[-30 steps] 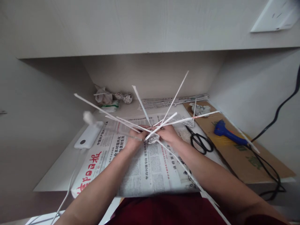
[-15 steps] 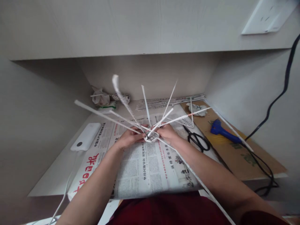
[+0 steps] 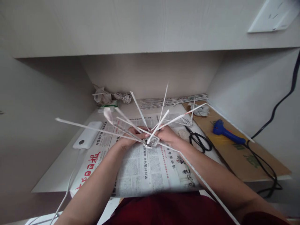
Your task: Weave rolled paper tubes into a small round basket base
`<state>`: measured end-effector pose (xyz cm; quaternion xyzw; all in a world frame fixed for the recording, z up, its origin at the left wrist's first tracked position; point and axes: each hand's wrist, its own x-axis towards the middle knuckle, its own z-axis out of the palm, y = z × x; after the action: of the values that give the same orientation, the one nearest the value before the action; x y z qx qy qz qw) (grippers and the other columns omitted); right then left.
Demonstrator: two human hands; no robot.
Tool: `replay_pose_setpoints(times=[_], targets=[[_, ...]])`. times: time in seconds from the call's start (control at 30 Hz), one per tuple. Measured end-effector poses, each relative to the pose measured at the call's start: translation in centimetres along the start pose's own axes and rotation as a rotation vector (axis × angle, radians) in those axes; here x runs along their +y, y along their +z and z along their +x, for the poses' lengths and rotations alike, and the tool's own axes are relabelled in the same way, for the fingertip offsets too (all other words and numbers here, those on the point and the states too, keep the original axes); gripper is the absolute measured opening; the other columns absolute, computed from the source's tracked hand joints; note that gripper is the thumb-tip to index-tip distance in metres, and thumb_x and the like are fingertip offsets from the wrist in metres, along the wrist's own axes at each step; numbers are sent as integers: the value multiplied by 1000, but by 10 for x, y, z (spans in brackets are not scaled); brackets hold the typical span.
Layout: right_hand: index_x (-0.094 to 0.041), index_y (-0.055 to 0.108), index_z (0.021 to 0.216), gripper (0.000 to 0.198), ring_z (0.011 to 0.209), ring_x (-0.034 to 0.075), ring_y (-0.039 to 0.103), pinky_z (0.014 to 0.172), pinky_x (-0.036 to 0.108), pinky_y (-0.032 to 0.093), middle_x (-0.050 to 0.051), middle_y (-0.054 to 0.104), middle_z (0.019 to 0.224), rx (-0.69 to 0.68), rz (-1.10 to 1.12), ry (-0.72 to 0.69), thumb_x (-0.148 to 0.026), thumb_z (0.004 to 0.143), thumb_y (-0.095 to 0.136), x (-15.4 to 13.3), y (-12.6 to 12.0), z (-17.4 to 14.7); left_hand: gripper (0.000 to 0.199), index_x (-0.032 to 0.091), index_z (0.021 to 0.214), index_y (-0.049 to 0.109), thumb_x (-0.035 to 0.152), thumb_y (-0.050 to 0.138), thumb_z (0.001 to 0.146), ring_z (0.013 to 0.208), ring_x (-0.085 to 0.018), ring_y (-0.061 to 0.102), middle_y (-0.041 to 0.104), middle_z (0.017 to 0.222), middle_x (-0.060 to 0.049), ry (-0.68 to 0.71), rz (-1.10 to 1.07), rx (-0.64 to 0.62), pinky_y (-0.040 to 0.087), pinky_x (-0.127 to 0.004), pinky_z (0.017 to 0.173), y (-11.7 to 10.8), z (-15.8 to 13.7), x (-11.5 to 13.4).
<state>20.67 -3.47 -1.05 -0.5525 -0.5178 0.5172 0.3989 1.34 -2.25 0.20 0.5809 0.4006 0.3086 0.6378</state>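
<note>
A small woven paper base [image 3: 152, 142] is held over the newspaper [image 3: 138, 172], with several white rolled-paper sticks [image 3: 161, 123] fanning up and outward from it. My left hand [image 3: 132, 137] is closed on its left side, the fingers partly hidden behind the sticks. On the opposite side my right hand [image 3: 167, 134] grips the weaving, fingertips tucked behind it. One long paper strand [image 3: 194, 172] runs from the base down past my right forearm. Another stick bends over at the far right, its tail hanging toward the cardboard.
Black-handled scissors [image 3: 200, 141] lie right of my right hand. A blue glue gun [image 3: 228, 132] with a black cord rests on the cardboard [image 3: 234, 159]. Bundled paper sticks [image 3: 171, 101] lie along the back wall. A white power bank [image 3: 87, 136] with a cable sits left.
The woven base has turned anticlockwise between my hands, its left-hand sticks swinging lower and further left. Both hands keep their grip. The whole view has shifted slightly.
</note>
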Motion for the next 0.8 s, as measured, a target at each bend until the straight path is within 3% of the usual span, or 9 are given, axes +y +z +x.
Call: replay_pose_setpoints(times=[0.07, 0.17, 0.3, 0.47, 0.67, 0.8], targets=[[-17, 71, 76, 21, 67, 17, 65, 57, 24, 50, 2, 72, 73, 28, -34, -12, -22, 59, 82, 2, 2, 1, 40, 13, 90, 78, 31, 87, 56, 68, -21, 68, 75, 77, -8, 41, 52, 151, 54, -30, 64, 7, 4, -3], [-17, 70, 72, 23, 64, 16, 64, 55, 24, 48, 1, 70, 68, 59, 42, -24, -26, 56, 84, 4, 3, 2, 31, 14, 81, 78, 27, 86, 53, 65, -22, 67, 73, 69, -7, 102, 66, 240, 52, -30, 61, 12, 9, -8], [-16, 70, 73, 26, 61, 17, 63, 56, 26, 50, 3, 70, 67, -13, 202, -16, -33, 58, 84, 3, 2, 5, 30, 15, 84, 79, 27, 82, 57, 62, -21, 65, 74, 70, -8, 159, -6, 276, 51, -29, 59, 14, 12, -14], [-17, 70, 71, 20, 66, 17, 65, 60, 26, 51, 2, 71, 69, -1, 143, -62, -28, 60, 83, 1, 1, 2, 32, 13, 83, 78, 25, 84, 53, 59, -19, 64, 74, 73, -8, 107, -51, 286, 51, -30, 58, 22, 9, -11], [-16, 67, 71, 25, 56, 17, 63, 57, 29, 53, 1, 67, 60, -67, 326, 40, -32, 62, 83, -2, 2, 3, 26, 11, 75, 76, 30, 82, 58, 60, -19, 63, 72, 68, -9, 172, -36, 360, 49, -30, 57, 25, 10, -13], [-17, 66, 77, 21, 56, 15, 63, 55, 28, 54, 1, 68, 66, 34, 450, 62, -28, 67, 80, -7, -6, 9, 26, 11, 71, 76, 30, 83, 56, 54, -18, 59, 70, 62, -8, 63, -2, 325, 46, -28, 52, 16, 5, -9]])
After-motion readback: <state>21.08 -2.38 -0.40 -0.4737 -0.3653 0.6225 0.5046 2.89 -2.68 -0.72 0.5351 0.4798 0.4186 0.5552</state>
